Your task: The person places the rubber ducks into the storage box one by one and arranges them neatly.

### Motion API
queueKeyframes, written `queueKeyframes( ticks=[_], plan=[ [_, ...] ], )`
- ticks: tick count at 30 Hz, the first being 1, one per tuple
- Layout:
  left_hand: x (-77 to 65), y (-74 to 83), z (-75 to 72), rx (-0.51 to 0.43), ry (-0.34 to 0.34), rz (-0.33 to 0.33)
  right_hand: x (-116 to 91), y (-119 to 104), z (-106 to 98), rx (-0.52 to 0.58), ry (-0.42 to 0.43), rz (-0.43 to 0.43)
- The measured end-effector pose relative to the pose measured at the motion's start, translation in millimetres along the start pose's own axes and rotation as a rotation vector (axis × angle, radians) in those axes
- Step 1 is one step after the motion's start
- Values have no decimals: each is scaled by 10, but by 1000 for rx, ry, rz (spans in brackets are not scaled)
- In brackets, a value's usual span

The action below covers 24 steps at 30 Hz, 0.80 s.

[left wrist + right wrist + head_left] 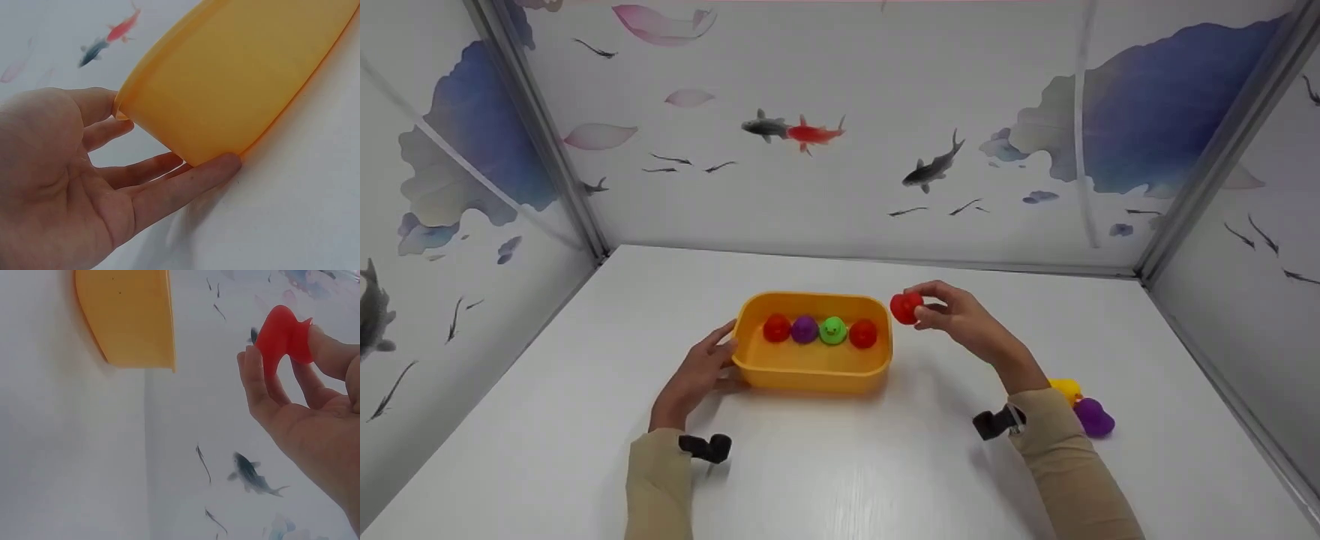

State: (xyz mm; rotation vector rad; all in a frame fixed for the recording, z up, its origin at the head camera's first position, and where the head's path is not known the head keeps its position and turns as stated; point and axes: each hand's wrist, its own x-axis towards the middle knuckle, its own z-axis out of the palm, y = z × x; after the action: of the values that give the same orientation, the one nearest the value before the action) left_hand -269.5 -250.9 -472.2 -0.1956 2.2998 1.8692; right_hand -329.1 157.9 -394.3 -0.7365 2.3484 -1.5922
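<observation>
A yellow plastic bin (810, 381) stands on the white table with a row of small toys inside: a red toy (777, 328), a purple toy (805, 329), a green rubber duck (833, 331) and another red toy (863, 334). My left hand (703, 373) holds the bin's left end, thumb at the rim and fingers reaching along its lower edge (216, 164). Just off the right rim, my right hand (960, 319) pinches a red rubber duck (281, 334) between thumb and fingertips, raised above the table.
Beside the right forearm, a yellow rubber duck (1065, 388) and a purple rubber duck (1094, 418) lie on the table, the yellow one partly hidden by the sleeve. Panels printed with fish (934, 166) and leaves enclose the table (825, 472) at the back and sides.
</observation>
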Motion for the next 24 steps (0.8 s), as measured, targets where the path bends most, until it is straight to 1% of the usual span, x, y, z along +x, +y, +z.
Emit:
queueKeyframes(
  ticks=[4,8,13,17,19,21,24],
  plan=[
    [14,-7,-11,1,2,-3,95,-21,122,27,-29,-5],
    [18,-10,-10,10,11,-12,187,-22,284,46,-61,13],
    [10,-30,-3,10,7,-13,307,-33,496,45,-85,77],
    [6,-50,-1,8,9,-15,405,-71,639,41,-84,139],
    [12,-51,-1,-1,9,-17,450,-90,704,35,-74,153],
    [15,-42,-1,-6,5,-16,484,-100,763,34,-71,155],
    [10,-15,1,-7,-2,-8,528,-96,846,43,-88,128]
  ],
)
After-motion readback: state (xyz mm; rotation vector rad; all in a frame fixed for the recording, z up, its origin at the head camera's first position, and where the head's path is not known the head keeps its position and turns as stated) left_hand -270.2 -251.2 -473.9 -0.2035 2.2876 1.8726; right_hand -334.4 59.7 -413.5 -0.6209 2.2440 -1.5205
